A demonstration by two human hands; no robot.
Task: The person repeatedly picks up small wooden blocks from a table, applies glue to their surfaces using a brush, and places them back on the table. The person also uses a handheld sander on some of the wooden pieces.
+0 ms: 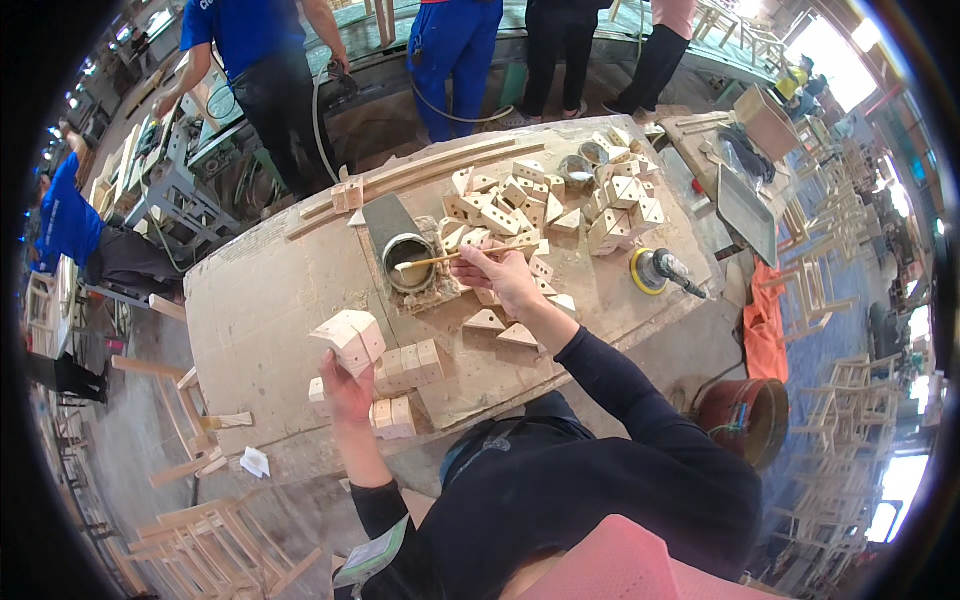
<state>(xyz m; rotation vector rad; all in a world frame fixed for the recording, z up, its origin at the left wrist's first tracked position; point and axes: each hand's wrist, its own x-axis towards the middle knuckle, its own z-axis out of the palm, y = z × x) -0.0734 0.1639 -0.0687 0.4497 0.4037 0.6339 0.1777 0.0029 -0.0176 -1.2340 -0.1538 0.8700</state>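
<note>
My left hand grips a few wooden corner blocks stacked together, held above the near left part of the table. Between the fingers of my right hand is a thin wooden stick, its pale tip over the mouth of an open metal can. What the can holds is hard to make out. Just below my left hand, rows of joined blocks lie on the board. Beyond my right hand spreads a heap of loose drilled wooden blocks.
An orbital sander with a yellow pad lies at the table's right. Long wooden strips run along the far edge. A grey tray and a rusty red bucket are right of the table. Several people stand beyond it.
</note>
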